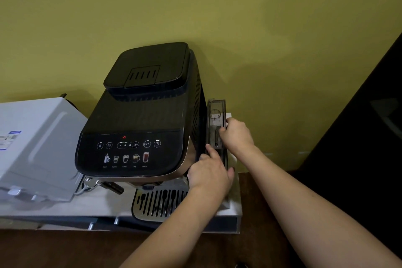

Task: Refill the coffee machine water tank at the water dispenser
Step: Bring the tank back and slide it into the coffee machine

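Fingers (222, 130) grip water tank (216, 119); panel (130, 152) reads "x2".

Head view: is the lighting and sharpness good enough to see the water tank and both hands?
Head view: dim, even room light, with soft shadows on the green wall; the smoky water tank reads low-contrast beside the black coffee machine; the left hand and right hand are slightly soft; wide-angle bending shows at the edges; panel icons glow legibly.

Left of the right hand (237, 135) the coffee machine (141, 115) blocks passage; to its right, bare wall (282, 93) leaves room.
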The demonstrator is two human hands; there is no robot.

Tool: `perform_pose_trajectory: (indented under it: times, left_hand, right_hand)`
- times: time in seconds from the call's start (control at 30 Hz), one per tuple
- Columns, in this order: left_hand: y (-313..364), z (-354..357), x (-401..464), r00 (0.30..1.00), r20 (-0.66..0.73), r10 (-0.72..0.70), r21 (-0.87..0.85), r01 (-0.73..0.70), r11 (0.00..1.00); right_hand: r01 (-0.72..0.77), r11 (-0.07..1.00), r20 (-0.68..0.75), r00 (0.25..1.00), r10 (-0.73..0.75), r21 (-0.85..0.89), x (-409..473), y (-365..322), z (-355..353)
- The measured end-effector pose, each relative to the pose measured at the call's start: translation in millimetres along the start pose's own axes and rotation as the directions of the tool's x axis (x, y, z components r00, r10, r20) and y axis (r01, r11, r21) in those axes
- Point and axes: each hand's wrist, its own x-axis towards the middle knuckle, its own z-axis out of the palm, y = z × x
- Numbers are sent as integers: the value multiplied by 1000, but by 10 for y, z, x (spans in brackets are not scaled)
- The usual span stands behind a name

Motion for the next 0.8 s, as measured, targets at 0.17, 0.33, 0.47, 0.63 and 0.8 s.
perform_pose_trajectory:
  times: [0.17,0.33,0.47,0.63,0.8]
  left_hand:
    - [21,63,6,1000,-24,11,38,-11,999]
    - [56,145,5,999,-24,-44,-64,43,997]
    - [65,202,-31,996,-61,-65,-184,53,981]
    - [-39,321,-162,995,-100,12,-306,-42,951]
    - [-204,480,-639,982,-180,50,-301,-103,948]
  right_hand:
    - [-72,992,41,997,68,103,63,-19,30]
    - [-43,981,23,999,39,188,81,59,102]
    - [35,996,-40,999,-32,83,38,121,161]
    - [52,999,-58,997,-52,-2,-85,162,57]
    - [54,998,-102,993,-50,37,-660,199,33]
